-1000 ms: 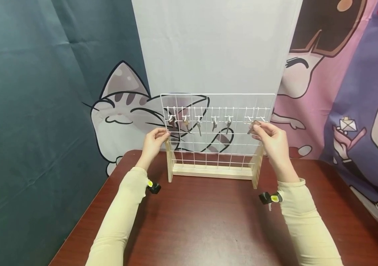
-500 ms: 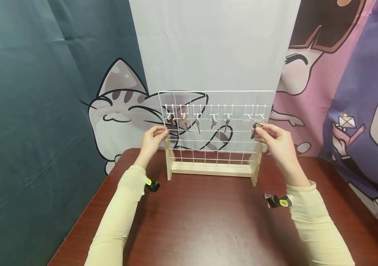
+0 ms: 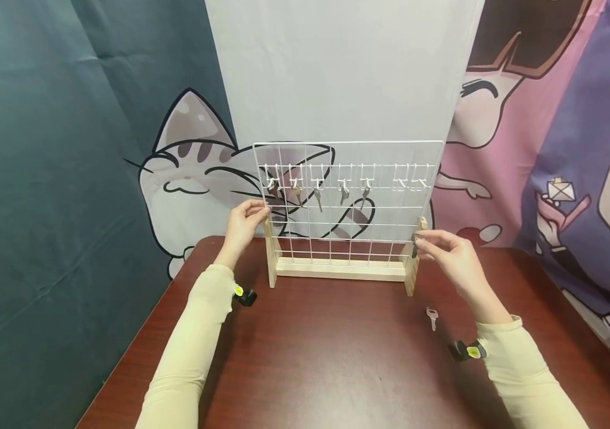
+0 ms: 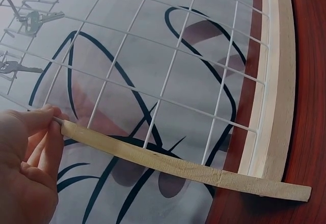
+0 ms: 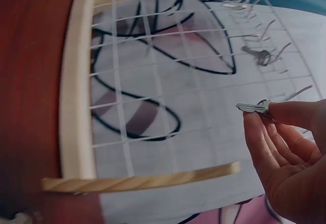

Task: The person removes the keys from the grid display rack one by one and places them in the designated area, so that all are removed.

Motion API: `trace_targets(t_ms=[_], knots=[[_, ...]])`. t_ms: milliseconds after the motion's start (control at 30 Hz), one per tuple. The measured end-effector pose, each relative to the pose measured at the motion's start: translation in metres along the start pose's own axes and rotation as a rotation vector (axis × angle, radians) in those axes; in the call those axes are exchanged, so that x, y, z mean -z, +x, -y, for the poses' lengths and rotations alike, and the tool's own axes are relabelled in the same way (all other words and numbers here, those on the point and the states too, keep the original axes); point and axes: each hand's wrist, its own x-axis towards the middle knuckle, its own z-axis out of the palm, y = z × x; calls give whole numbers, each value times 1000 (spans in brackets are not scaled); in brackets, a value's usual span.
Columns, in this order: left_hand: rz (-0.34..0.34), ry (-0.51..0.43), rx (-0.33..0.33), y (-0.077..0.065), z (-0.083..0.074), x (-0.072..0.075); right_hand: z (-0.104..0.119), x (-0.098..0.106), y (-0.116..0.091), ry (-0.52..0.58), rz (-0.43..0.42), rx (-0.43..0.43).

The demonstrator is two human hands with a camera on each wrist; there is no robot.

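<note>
A white wire grid rack (image 3: 348, 142) with wooden legs and a wooden base stands on the table. My left hand (image 3: 243, 226) pinches the rack's left edge at the top of the wooden post (image 4: 127, 150). Between thumb and fingers my right hand (image 3: 452, 262) holds a key (image 5: 254, 107), its blade pointing out toward the grid. In the head view that key is mostly hidden by the fingers, beside the rack's right post (image 3: 412, 268). Several keys (image 3: 344, 193) hang from white hooks along the upper part of the grid.
Another key (image 3: 432, 319) lies on the dark red table (image 3: 332, 357), to the right and in front of the rack. Two more white hooks (image 3: 401, 183) stick out at the grid's right end. A cartoon-printed cloth (image 3: 187, 161) hangs behind.
My right hand has drawn the key away from the right-hand hooks and down beside the right post. The key on the table now shows fully. My left hand stays at the rack's edge.
</note>
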Motion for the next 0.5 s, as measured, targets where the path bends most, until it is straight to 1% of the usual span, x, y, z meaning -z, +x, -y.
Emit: trace_targets(t_ms=[133, 200, 333, 400, 500], knots=[[19, 2, -4, -6, -13, 0, -20, 2, -10, -29, 30, -55], [18, -10, -4, -4, -10, 0, -30, 2, -14, -31, 56, -63], [-3, -18, -9, 3, 6, -1, -49, 2, -21, -39, 118, -86], [-17, -10, -10, 6, 14, -1, -57, 2, -24, -51, 146, -117], [-23, 4, -29, 8, 18, 0, -68, 0, -28, -72, 180, -172]])
